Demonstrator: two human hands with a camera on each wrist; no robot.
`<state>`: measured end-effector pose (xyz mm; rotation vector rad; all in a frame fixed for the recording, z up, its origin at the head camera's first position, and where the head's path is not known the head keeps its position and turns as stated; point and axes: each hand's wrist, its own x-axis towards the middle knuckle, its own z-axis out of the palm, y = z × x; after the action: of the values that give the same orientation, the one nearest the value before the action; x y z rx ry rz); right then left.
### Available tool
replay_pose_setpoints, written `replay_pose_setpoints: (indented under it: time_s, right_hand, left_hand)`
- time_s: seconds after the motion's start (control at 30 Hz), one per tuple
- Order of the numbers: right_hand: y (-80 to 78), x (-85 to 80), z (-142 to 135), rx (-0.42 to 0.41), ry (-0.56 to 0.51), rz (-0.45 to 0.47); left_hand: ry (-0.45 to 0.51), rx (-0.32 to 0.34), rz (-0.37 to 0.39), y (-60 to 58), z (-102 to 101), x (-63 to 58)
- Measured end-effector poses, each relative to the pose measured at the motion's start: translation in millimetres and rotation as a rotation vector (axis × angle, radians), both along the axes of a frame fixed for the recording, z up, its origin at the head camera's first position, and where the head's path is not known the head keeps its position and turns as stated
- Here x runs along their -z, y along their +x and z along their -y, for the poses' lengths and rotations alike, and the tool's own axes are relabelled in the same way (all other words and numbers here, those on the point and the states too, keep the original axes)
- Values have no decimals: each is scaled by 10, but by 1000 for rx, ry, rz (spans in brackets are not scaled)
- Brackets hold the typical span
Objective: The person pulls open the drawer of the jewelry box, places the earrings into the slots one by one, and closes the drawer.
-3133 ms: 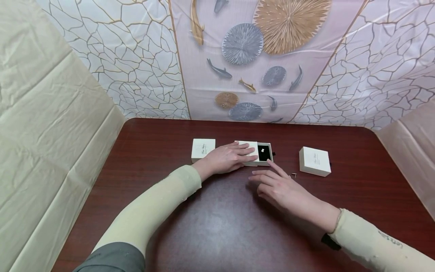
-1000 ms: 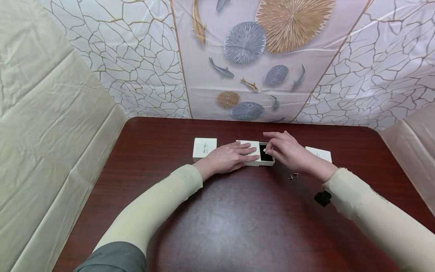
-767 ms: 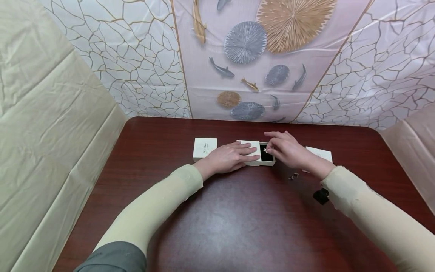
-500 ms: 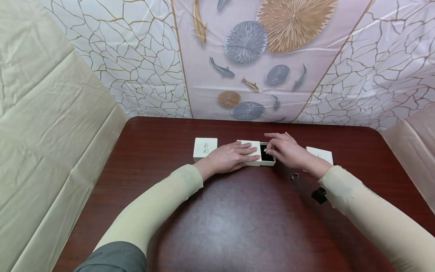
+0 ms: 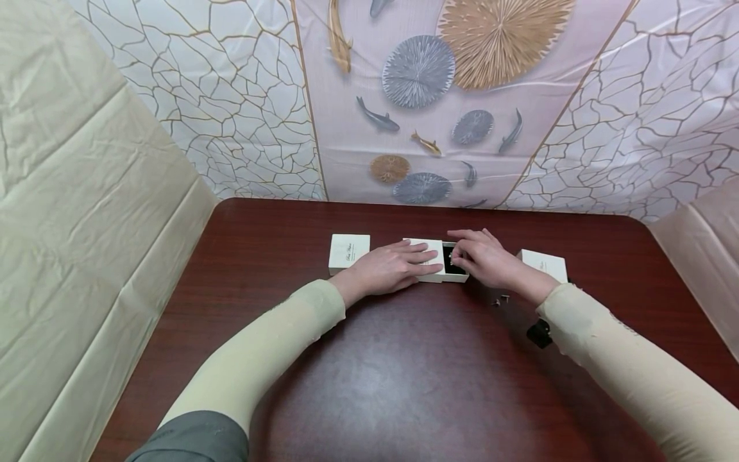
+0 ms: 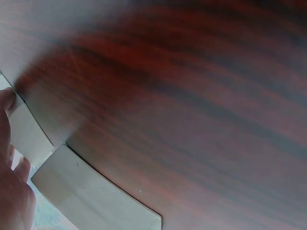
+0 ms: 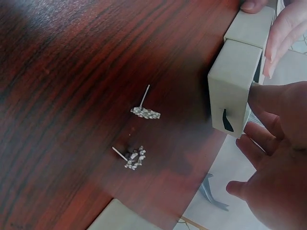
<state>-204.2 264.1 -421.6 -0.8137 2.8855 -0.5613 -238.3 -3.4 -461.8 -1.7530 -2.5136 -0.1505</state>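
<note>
My left hand (image 5: 392, 267) rests with straight fingers over the sleeve (image 5: 434, 246) of the middle white jewellery box, its thumb (image 6: 6, 99) at the box's front side. To the right, the box's drawer (image 7: 230, 86) is partly pulled out, with a black insert (image 5: 453, 269) inside. Over this drawer my right hand (image 5: 487, 258) pinches a tiny silvery earring (image 5: 451, 255) between thumb and forefinger; the fingers hide most of it. Two sparkling stud earrings lie on the table below the right hand: one stud (image 7: 146, 113) on its side, the other stud (image 7: 135, 158) nearer the right box.
A white box (image 5: 349, 251) with small print stands left of the middle one. Another white box (image 5: 545, 264) stands on the right, partly behind the right forearm. Beyond the dark red table (image 5: 369, 385) hangs a patterned cloth (image 5: 424, 115).
The right hand has come from the table in front of the drawer to above it and taken hold of the earring lying on the insert. Lately it has shifted slightly. The left hand stays put.
</note>
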Motion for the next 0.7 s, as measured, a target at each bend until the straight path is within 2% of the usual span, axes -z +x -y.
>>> replay_pose_setpoints:
  time_s: [0.7]
  right_hand:
    - [-26, 71, -15, 35, -16, 43]
  left_hand:
    - [-8, 5, 3, 5, -1, -23]
